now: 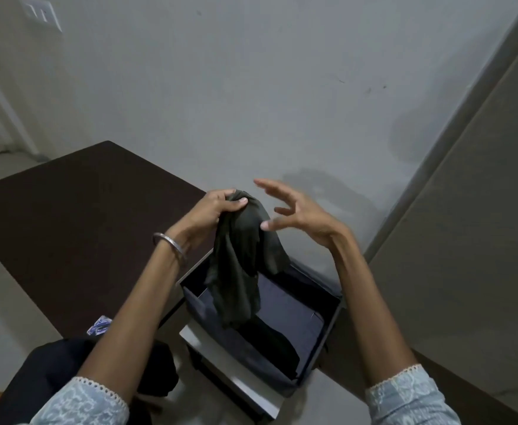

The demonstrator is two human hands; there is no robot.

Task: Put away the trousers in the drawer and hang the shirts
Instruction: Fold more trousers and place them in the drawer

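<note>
Grey wall point(251, 87) fills the background, with a switch plate point(41, 12) at upper left. Against it stands a dark brown tabletop point(76, 225); a pale cabinet panel point(466, 240) rises at right.

Below the hands, a drawer point(332, 335) is pulled open. Folded dark clothes lie inside — a navy piece point(285, 308) across the middle and a black piece point(270, 342) nearer the front edge.

Left hand point(211, 214): closed on the top of a dark olive garment point(242, 259), thumb pressed over the bunched fabric. The garment hangs down from this grip, its lower end dangling over the drawer's contents. A metal bangle point(170, 246) sits on the left wrist.

Right hand point(297, 216): open, fingers spread and curled, just beside the garment's top; whether the thumb touches the cloth cannot be told.

At lower left lies a heap of black cloth point(58, 372), with a small blue patterned item point(99, 325) at the tabletop's near edge. Both forearms wear light blue, lace-trimmed sleeves point(404, 394).
</note>
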